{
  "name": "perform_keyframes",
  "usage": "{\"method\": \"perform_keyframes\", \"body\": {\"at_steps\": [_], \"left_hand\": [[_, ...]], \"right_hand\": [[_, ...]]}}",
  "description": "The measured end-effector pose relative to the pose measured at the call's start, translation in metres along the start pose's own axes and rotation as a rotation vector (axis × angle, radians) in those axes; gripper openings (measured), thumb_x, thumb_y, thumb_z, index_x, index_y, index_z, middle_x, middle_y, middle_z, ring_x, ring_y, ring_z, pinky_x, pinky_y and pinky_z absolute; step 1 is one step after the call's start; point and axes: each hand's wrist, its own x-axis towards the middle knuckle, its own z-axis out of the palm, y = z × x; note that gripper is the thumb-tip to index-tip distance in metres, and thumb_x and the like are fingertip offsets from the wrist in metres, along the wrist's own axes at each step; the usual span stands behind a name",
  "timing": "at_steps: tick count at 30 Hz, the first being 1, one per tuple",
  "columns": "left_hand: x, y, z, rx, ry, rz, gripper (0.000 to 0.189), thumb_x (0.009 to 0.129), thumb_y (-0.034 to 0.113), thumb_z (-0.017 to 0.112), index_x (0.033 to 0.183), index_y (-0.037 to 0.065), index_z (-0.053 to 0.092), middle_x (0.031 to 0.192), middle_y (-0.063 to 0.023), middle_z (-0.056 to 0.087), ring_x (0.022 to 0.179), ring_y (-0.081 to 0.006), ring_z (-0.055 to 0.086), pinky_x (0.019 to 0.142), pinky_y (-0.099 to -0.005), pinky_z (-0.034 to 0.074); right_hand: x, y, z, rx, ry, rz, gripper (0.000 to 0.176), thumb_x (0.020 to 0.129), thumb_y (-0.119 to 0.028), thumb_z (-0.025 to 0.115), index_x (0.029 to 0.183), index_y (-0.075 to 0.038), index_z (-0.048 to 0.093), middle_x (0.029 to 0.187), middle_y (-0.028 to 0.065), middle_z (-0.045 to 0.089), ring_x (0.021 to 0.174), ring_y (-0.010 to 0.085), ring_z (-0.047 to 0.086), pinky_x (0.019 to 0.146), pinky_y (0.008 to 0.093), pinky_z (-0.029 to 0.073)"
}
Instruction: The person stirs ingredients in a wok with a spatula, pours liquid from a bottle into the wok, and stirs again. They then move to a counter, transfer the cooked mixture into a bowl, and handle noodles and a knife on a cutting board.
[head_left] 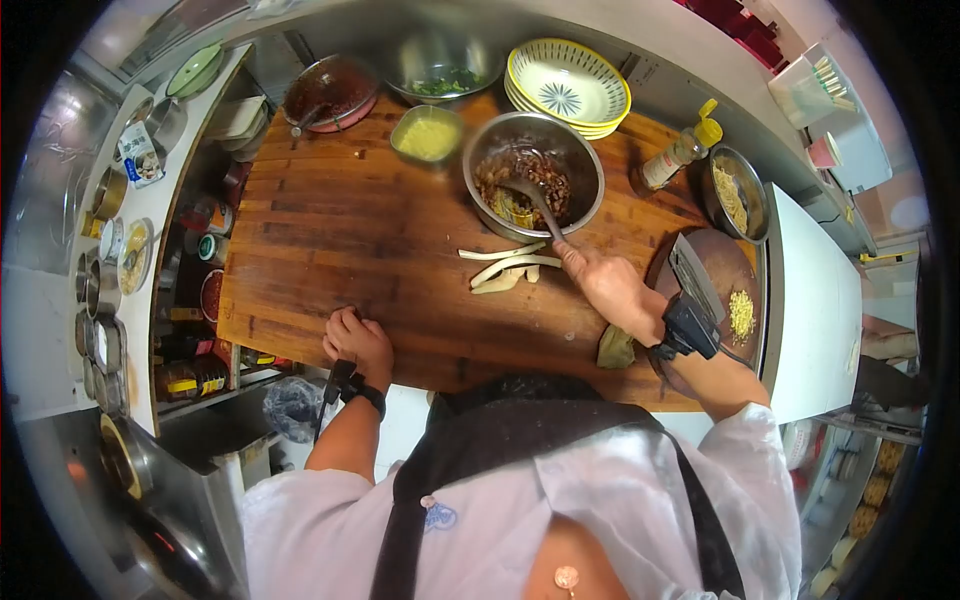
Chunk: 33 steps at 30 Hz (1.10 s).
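Observation:
My right hand [610, 285] grips the handle of a metal spoon [541, 206]. The spoon's head rests in a dark brown chopped mixture inside a steel bowl [592, 192], with some yellowish oil at the near side. Curled into a loose fist, my left hand [358, 342] rests on the near edge of the wooden table [350, 230]; no object shows in it. Several pale, long strips [508, 266] lie just in front of the bowl, left of my right hand. A crumpled greenish cloth [616, 347] lies below my right wrist.
A cleaver [692, 275] lies on a round board [728, 262] beside chopped yellow bits [741, 316]. Behind stand a red sauce bowl [335, 92], a bowl of greens [445, 82], a minced-garlic-like container [428, 135], stacked patterned bowls [568, 85], a yellow-capped bottle [675, 158] and a noodle-like bowl [733, 195].

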Motion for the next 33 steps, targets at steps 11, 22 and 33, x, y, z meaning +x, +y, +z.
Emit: {"method": "perform_keyframes", "body": {"at_steps": [11,22,33], "left_hand": [[0.002,0.003,-0.004,-0.022,-0.007,-0.016,0.022,0.074,0.012,0.050,0.096,0.006,0.051,0.100,-0.0091,0.050,0.097,-0.0261,0.047,0.085,-0.0422,0.032],[0.000,-0.001,-0.002,-0.047,-0.088,-0.050,0.025,0.074,0.013,0.050,0.098,0.006,0.052,0.103,-0.0105,0.051,0.099,-0.0278,0.046,0.086,-0.0422,0.032],[0.002,0.004,-0.015,0.000,0.057,0.021,0.025,0.070,0.011,0.053,0.094,0.005,0.054,0.101,-0.0137,0.053,0.095,-0.0319,0.049,0.082,-0.0410,0.038]], "right_hand": [[0.022,0.026,-0.001,0.293,0.354,-0.023,0.033,0.081,-0.010,0.053,0.113,-0.003,0.050,0.084,0.0194,0.058,0.071,0.0345,0.057,0.062,0.0385,0.048],[0.004,0.021,-0.085,0.320,0.140,0.027,0.029,0.079,-0.007,0.049,0.107,0.000,0.053,0.080,0.0235,0.057,0.075,0.0348,0.057,0.065,0.0390,0.046],[0.017,0.029,-0.014,0.117,-0.083,0.218,0.040,0.080,-0.005,0.039,0.120,-0.011,0.043,0.072,0.0202,0.059,0.064,0.0350,0.060,0.057,0.0432,0.049]]}}
